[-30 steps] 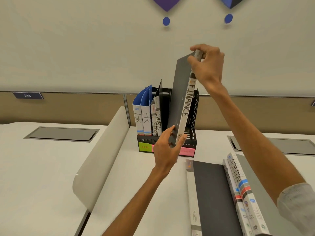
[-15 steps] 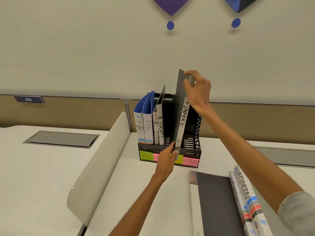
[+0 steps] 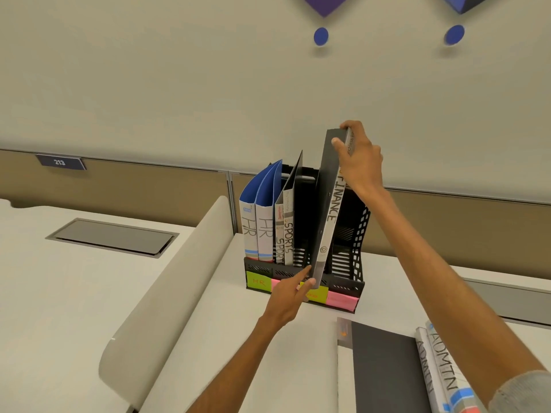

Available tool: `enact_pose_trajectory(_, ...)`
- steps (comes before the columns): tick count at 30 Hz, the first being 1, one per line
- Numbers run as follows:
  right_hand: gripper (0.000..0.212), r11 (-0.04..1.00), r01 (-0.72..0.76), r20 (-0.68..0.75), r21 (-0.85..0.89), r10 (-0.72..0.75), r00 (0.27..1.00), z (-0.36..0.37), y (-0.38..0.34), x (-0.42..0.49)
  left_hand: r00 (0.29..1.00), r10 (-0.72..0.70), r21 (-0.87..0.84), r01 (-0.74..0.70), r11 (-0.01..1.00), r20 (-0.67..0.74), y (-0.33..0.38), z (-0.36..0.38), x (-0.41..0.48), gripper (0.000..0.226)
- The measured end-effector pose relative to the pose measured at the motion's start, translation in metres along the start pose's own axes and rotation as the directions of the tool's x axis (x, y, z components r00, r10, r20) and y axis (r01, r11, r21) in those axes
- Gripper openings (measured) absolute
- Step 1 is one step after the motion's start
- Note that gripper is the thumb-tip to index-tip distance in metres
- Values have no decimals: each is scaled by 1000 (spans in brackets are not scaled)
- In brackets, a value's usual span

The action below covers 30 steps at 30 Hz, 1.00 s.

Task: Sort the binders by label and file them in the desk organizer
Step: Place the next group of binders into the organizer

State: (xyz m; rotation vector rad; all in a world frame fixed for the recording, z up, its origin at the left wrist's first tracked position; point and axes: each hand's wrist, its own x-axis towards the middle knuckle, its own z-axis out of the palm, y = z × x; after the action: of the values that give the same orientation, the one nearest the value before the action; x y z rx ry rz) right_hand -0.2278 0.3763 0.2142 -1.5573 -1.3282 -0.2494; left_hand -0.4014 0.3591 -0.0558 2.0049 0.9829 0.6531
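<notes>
A black mesh desk organizer (image 3: 354,242) stands at the back of the desk with coloured sticky labels along its front. Two blue HR binders (image 3: 258,231) fill its left slot, and two SPORTS binders (image 3: 284,234) stand beside them. A dark grey FINANCE binder (image 3: 329,210) leans upright at the mouth of a middle slot. My right hand (image 3: 359,156) grips its top corner. My left hand (image 3: 290,296) pinches its bottom corner, just in front of the organizer's lip.
A dark grey binder (image 3: 384,368) lies flat at the near right, with two ADMIN binders (image 3: 438,371) beside it. A curved white divider (image 3: 167,281) rises left of the organizer. A grey cable hatch (image 3: 113,236) sits in the left desk.
Both hands have lowered the FINANCE binder from above the organizer down toward a middle slot. Its bottom corner now sits at the organizer's front lip.
</notes>
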Motion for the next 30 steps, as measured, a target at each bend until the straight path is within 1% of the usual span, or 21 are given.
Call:
enact_pose_trajectory(3, 29, 1000, 16, 13, -5, -16, 1000, 7, 6, 1, 998, 38, 159, -29, 987, -54, 2, -1, 10, 49)
enact_pose_trajectory(6, 29, 999, 34, 17, -3, -34, 999, 16, 6, 0, 993, 55, 303, -20, 953, -107, 5, -1, 23, 46)
enact_pose_trajectory(9, 29, 998, 67, 28, 12, -68, 997, 23, 2, 0, 989, 33, 354, 21, 935, -147, 3, 2, 26, 41)
enact_pose_trajectory(13, 31, 992, 114, 30, 46, -115, 993, 30, -2, -3, 980, -19, 416, 101, 904, -198, 4, 5, 34, 40)
enact_pose_trajectory(17, 30, 987, 153, -23, 51, -152, 988, 32, -1, -6, 972, -67, 490, 173, 854, -227, 10, 1, 47, 43)
enact_pose_trajectory(18, 29, 987, 149, -33, 52, -148, 989, 33, 1, -8, 970, -75, 494, 184, 850, -232, 10, 1, 49, 41)
enact_pose_trajectory(20, 28, 989, 133, -25, 68, -131, 991, 35, 4, -15, 961, -102, 447, 212, 869, -258, 9, 2, 51, 36)
enact_pose_trajectory(23, 28, 990, 113, 15, 84, -115, 993, 39, 12, -33, 950, -133, 380, 238, 894, -283, 7, 4, 52, 39)
enact_pose_trajectory(26, 28, 994, 64, 4, 89, -65, 998, 36, 20, -35, 948, -113, 371, 224, 901, -297, 7, 9, 53, 40)
enact_pose_trajectory(30, 29, 993, 56, 14, 104, -58, 998, 34, 21, -32, 937, -94, 349, 216, 912, -335, 6, 15, 51, 38)
